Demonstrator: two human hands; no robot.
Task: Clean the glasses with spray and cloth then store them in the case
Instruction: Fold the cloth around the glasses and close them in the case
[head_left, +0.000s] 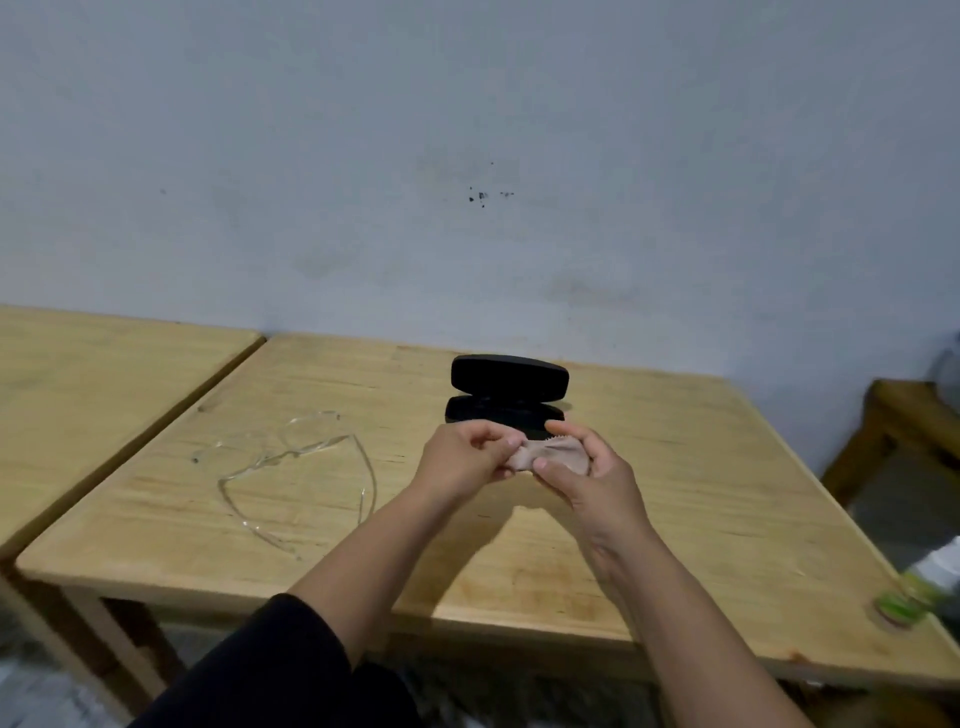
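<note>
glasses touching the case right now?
Apart. The head view shows the glasses lying left of the open case, with bare table between them.

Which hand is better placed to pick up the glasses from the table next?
Probably the left hand. The glasses lie on the table to its left, apart from both hands, while the right hand is farther away and could keep holding the cloth.

My hands cover the front rim of the open black hard-shell case (506, 395); a blurry green-white object (930, 587) gets cropped at the right edge.
</note>
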